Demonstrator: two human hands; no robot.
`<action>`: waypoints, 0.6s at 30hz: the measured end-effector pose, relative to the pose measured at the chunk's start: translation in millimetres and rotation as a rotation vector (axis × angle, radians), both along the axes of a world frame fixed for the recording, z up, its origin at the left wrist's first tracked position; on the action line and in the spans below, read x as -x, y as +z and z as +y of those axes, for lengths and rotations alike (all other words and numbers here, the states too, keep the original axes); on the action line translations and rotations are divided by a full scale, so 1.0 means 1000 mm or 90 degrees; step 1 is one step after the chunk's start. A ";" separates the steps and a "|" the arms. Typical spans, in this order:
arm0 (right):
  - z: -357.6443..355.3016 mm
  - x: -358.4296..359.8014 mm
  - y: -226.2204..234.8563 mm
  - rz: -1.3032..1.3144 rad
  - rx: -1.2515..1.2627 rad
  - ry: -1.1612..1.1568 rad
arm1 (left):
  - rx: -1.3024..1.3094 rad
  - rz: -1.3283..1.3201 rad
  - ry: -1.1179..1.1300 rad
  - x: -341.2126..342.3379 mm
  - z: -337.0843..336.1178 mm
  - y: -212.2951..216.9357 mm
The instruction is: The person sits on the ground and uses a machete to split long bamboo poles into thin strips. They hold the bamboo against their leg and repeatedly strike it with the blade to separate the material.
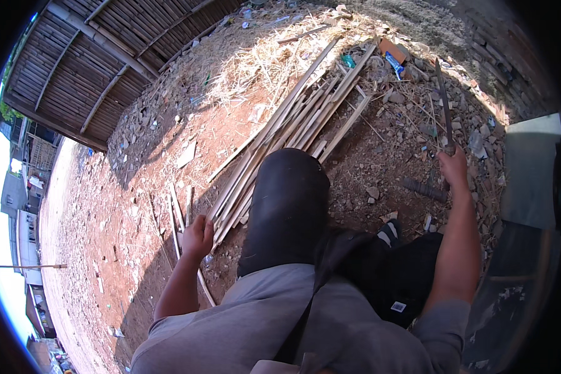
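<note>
Outstretched, right hand [453,167] gripping long blade [444,103], left hand [197,237] on bamboo strips [293,124]

I have one view only, from the head camera, so no second view overlaps it. It sits high on the wearer and looks steeply down over the grey-clad torso at the bottom of the frame. It faces forward across the red dirt ground [137,187] toward a bamboo wall [100,56] at upper left. The fisheye bends straight edges near the rim. Both forearms rise from the lower edge, close to the lens.
</note>
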State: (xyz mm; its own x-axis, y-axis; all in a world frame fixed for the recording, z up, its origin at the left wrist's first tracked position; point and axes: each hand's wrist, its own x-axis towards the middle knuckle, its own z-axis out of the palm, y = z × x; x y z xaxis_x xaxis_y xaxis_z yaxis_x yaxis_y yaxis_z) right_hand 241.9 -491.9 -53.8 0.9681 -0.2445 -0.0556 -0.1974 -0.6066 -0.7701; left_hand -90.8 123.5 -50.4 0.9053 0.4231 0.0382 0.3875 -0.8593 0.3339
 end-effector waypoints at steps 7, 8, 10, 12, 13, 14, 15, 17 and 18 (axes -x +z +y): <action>0.000 -0.003 -0.016 0.019 -0.044 0.003 | -0.032 -0.044 0.294 0.160 0.086 -0.086; 0.000 -0.003 -0.019 0.020 -0.045 0.008 | -0.028 -0.053 0.339 0.184 0.092 -0.094; -0.005 -0.007 -0.026 0.041 -0.024 0.030 | -0.062 -0.004 0.412 0.222 0.100 -0.104; -0.006 -0.008 -0.031 0.052 -0.002 0.043 | -0.030 0.132 0.530 0.228 0.088 -0.085; -0.005 -0.007 -0.032 0.050 0.011 0.046 | -0.066 0.178 0.584 0.236 0.091 -0.094; -0.006 -0.006 -0.032 0.048 0.024 0.047 | -0.101 0.225 0.635 0.248 0.095 -0.109; -0.002 -0.004 -0.028 0.039 0.017 0.055 | -0.137 0.274 0.689 0.252 0.094 -0.113; 0.005 0.001 -0.022 0.022 0.004 0.064 | -0.025 0.337 0.665 0.247 0.093 -0.119; 0.014 0.006 -0.011 0.018 0.027 0.072 | -0.003 0.328 0.639 0.241 0.085 -0.125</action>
